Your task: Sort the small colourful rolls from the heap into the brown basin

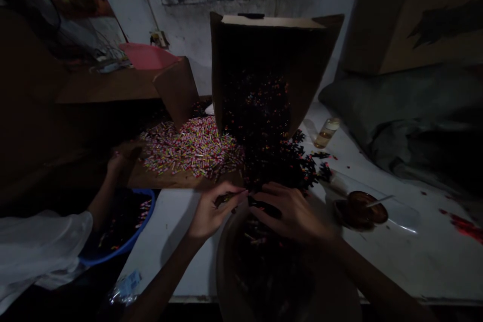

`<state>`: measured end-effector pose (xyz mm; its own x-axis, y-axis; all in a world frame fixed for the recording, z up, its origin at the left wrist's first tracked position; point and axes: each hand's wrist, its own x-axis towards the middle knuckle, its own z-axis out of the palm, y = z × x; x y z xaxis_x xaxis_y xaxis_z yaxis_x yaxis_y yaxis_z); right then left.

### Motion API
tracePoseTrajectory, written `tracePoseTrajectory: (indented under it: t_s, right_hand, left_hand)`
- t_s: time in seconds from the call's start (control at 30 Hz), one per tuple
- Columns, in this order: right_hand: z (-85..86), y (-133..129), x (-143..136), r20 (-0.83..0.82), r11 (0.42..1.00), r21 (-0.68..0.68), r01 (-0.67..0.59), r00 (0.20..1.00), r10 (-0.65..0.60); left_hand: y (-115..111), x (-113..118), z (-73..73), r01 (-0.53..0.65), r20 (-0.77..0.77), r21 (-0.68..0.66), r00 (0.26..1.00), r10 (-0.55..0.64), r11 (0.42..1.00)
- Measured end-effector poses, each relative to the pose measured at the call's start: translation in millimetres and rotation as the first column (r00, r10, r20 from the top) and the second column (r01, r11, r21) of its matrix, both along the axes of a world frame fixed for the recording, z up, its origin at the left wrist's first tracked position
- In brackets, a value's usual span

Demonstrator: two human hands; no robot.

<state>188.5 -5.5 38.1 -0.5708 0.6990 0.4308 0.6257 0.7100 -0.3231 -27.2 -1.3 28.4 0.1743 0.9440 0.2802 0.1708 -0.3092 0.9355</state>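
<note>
My left hand [214,211] and my right hand [289,211] come together above a large round basin [223,266]. With thumb and forefinger, the left pinches something small, and the right-hand fingers curl down close to its tip. What lies between the fingertips is too dark and tiny to name. Small dark pieces and a few pale striped ones lie in the basin. Just beyond my hands spreads a heap of small black pieces with red and orange bits [264,151], spilling from a cardboard box [305,80] lying on its side.
A pile of small pink-and-yellow striped pieces [192,148] lies left of the box. On the right stand a bottle of amber liquid [326,133] and a brown cup [366,209] with a stick. At left, a co-worker's arm [103,196] reaches over a blue basin [141,234].
</note>
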Motion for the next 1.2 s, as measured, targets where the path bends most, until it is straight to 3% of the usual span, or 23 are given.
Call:
tracePoseTrajectory:
  t_s: [0.23, 0.4, 0.5, 0.7, 0.9, 1.07, 1.2]
  right_hand:
    - [-6.1, -5, 0, 0.027, 0.999, 0.03, -0.015, 1.0, 0.015]
    - [-10.3, -8, 1, 0.005, 1.0, 0.013, -0.007, 1.0, 0.007]
    - [-10.9, -9, 2, -0.004, 0.999, 0.014, -0.052, 0.999, 0.052]
    - [-18.3, -12, 3, -0.003, 0.996, 0.077, -0.055, 0.998, 0.055]
    - [-26.6, -12, 6, 0.005, 0.997, 0.051, -0.062, 0.998, 0.062]
    - [-52.3, -12, 5, 0.025, 0.998, -0.055, -0.029, 0.999, 0.03]
    - [-69.3, -16, 18, 0.099, 0.983, -0.181, 0.023, 0.995, -0.005]
  left_hand:
    - [0, -11, 1.1, 0.104, -0.096, 0.067, 0.991, -0.098, 0.992]
    - [-3, -13, 6.5, 0.116, -0.18, 0.131, 0.979, -0.092, 0.985]
    - [-3, -13, 5.1, 0.122, -0.213, 0.101, 0.972, -0.099, 0.987]
    - [2, -14, -5.8, 0.206, -0.089, -0.132, 0.972, -0.219, 0.97]
    - [-6, -10, -13.9, 0.172, -0.063, -0.214, 0.98, -0.189, 0.962]
    - [-14, -1, -35.6, 0.129, -0.154, -0.215, 0.974, -0.164, 0.968]
    - [-8, 6, -44.2, 0.229, -0.306, -0.233, 0.905, -0.295, 0.945]
